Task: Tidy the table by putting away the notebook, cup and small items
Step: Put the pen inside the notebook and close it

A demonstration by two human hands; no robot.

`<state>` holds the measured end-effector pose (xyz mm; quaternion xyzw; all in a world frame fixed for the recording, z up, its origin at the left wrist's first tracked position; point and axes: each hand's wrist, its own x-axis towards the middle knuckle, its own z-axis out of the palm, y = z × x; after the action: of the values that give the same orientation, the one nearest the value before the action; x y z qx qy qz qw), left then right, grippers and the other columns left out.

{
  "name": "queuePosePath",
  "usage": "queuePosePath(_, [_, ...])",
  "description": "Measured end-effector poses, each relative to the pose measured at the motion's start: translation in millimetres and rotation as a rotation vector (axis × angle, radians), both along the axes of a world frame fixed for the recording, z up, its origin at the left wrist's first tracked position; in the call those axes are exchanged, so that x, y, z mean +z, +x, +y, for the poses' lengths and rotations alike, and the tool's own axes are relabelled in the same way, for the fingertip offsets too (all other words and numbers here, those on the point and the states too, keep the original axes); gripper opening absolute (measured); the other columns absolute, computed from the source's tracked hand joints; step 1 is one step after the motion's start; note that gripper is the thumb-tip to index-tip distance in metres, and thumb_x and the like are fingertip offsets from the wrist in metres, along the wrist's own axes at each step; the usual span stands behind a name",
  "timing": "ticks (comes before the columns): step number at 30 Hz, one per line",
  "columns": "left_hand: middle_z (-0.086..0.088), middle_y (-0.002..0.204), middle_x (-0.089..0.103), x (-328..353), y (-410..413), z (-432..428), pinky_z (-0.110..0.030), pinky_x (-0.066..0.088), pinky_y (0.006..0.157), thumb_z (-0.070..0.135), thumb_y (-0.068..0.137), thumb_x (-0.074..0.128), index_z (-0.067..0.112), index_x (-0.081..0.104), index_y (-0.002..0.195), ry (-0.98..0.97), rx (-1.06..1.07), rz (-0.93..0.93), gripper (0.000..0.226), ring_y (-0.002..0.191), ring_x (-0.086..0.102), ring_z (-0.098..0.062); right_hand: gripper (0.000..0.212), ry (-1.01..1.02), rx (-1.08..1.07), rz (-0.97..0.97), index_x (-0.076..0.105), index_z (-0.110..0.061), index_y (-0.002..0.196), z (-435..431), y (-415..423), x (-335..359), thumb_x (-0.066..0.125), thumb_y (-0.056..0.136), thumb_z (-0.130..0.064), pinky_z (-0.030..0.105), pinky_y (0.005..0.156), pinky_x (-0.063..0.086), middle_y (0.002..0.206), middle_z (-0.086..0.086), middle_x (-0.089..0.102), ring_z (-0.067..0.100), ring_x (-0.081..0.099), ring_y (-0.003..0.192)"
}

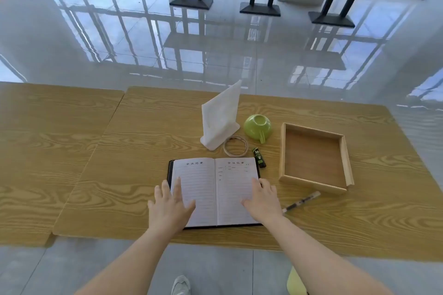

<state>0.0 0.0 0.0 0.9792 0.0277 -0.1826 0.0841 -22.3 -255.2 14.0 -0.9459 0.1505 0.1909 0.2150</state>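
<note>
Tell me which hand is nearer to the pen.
Right. The right hand rests on the open notebook's right page, just left of the pen. The left hand lies over the notebook's left edge, on the far side from the pen.

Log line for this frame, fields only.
left hand open on notebook | right hand open on notebook | notebook open | tray holds nothing | cup upside down

notebook point(214, 190) left of tray point(314, 158), cup point(257, 127) behind
</note>
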Motion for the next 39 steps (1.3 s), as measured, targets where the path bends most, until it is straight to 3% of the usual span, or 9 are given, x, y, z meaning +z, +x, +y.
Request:
queuePosePath(4, [-0.013,0.146,0.032,-10,2,2,-0.047,0.038,0.100,0.062,0.089,0.039,0.023,0.007,0.153,0.004,0.078,0.014,0.081,0.132,0.032,-0.030,0.057,0.001,-0.066,0.007,0.039,-0.017,0.139,0,-2,-3,0.061,0.092,-0.040,0.039,0.104,0.039,0.151,0.009,0.033,0.031,0.034,0.128])
queuePosePath(12, [-0.015,0.143,0.035,3,21,-12,-0.052,0.040,0.097,0.052,0.084,0.064,0.012,0.017,0.149,-0.219,0.374,0.095,0.090,0.131,0.032,-0.034,0.060,0.055,-0.143,-0.027,0.038,-0.016,0.145,5,-2,-8,0.061,0.092,-0.032,0.038,0.106,0.037,0.150,0.008,0.036,0.030,0.033,0.130])
queuePosePath(16, [-0.014,0.126,0.051,8,31,2,-0.048,0.047,0.092,0.046,0.080,0.072,0.010,0.044,0.125,-0.315,0.536,0.115,0.064,0.117,0.048,-0.034,0.063,0.082,-0.186,-0.049,0.036,-0.015,0.148,3,-4,-10,0.061,0.093,-0.032,0.038,0.108,0.035,0.148,0.008,0.038,0.030,0.032,0.131])
queuePosePath(19, [-0.004,0.106,0.069,13,34,15,-0.046,0.054,0.086,0.027,0.083,0.070,0.015,0.059,0.106,-0.584,0.570,0.079,0.028,0.093,0.063,-0.025,0.062,0.102,-0.213,-0.047,0.039,-0.016,0.146,2,-6,-12,0.063,0.091,-0.034,0.038,0.106,0.035,0.145,0.007,0.040,0.029,0.033,0.129])
queuePosePath(24, [-0.002,0.112,0.069,32,38,23,-0.038,0.054,0.077,0.011,0.086,0.064,0.016,0.055,0.132,-0.676,0.403,-0.105,0.048,0.094,0.065,-0.021,0.065,0.163,-0.300,-0.029,0.040,-0.017,0.148,5,-7,-15,0.064,0.091,-0.035,0.037,0.106,0.035,0.144,0.007,0.040,0.028,0.033,0.131])
queuePosePath(27, [0.005,0.105,0.068,47,37,16,-0.028,0.052,0.064,0.012,0.089,0.060,0.020,0.048,0.140,-0.704,0.241,-0.165,0.053,0.078,0.062,-0.005,0.065,0.173,-0.321,-0.013,0.039,-0.018,0.149,11,-9,-13,0.065,0.091,-0.035,0.038,0.109,0.034,0.146,0.006,0.039,0.027,0.032,0.134])
queuePosePath(32, [0.016,0.094,0.068,69,29,1,-0.033,0.053,0.052,0.011,0.091,0.056,0.034,0.046,0.141,-0.806,0.045,-0.150,0.056,0.056,0.062,-0.010,0.060,0.185,-0.289,0.034,0.045,-0.016,0.146,4,-5,-4,0.066,0.092,-0.034,0.037,0.106,0.040,0.149,0.007,0.041,0.027,0.040,0.136])
queuePosePath(35, [0.015,0.097,0.065,75,20,-14,-0.021,0.043,0.042,0.013,0.090,0.059,0.035,0.042,0.144,-0.819,-0.013,-0.160,0.061,0.041,0.054,-0.009,0.054,0.255,-0.297,0.002,0.050,-0.015,0.143,-5,2,7,0.064,0.094,-0.034,0.033,0.100,0.046,0.144,0.006,0.052,0.022,0.053,0.128])
queuePosePath(39, [0.038,0.085,0.060,81,5,-48,-0.015,0.043,0.050,0.017,0.088,0.064,0.037,0.052,0.135,-0.769,-0.078,-0.235,0.052,0.057,0.061,0.001,0.041,0.597,-0.401,-0.133,0.060,-0.015,0.131,-11,22,28,0.058,0.098,-0.039,0.042,0.090,0.059,0.110,0.003,0.070,0.017,0.069,0.093])
